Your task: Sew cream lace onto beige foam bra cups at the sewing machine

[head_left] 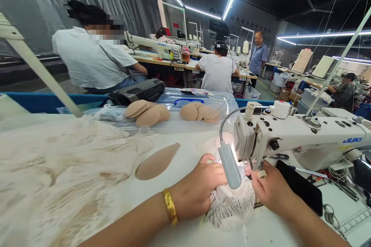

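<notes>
My left hand (198, 191), with a gold bangle on the wrist and a ring, is closed on a piece of white lace fabric (232, 206) at the needle of the white sewing machine (301, 135). My right hand (268, 189) pinches the same lace from the right, close under the machine head. The grey gooseneck lamp (229, 164) hangs over the lace and hides the needle area. A beige foam cup (156, 161) lies flat on the table left of my left hand.
A big heap of cream lace (58, 170) fills the table's left. Two stacks of beige round pads (150, 112) sit on a clear plastic box lid (223, 104). A black phone (301, 189) lies right of my hand. Other people sew at tables behind.
</notes>
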Demonstrator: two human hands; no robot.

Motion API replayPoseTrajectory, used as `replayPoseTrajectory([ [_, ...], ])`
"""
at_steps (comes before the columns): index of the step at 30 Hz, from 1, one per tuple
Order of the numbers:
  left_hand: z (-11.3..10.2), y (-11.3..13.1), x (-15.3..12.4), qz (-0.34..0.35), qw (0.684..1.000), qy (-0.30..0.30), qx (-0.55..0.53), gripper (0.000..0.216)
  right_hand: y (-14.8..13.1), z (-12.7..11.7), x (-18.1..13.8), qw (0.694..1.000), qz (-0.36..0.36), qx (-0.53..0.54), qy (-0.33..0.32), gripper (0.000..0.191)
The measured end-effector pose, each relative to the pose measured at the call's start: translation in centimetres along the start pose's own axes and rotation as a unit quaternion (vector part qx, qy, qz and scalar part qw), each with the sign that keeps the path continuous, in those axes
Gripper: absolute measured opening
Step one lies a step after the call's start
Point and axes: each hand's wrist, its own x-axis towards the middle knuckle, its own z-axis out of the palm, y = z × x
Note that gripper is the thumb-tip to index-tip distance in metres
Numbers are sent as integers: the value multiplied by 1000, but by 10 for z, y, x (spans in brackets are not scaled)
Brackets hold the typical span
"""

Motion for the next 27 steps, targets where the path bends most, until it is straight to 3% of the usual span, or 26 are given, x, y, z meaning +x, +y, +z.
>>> replayPoseTrajectory([
  [8, 2, 3, -4, -8, 1000, 1, -2, 48, 4, 7, -4, 1000, 18, 20, 16, 28],
  [14, 18, -12, -9, 16, 999, 42, -2, 31, 5, 6, -6, 999, 2, 24, 22, 26],
  [19, 18, -12, -13, -15, 998, 20, 51, 32, 3, 7, -6, 999, -12, 20, 42, 23],
  [27, 21, -17, -13, -5, 998, 18, 65, 29, -3, 3, -2, 999, -11, 16, 35, 23],
])
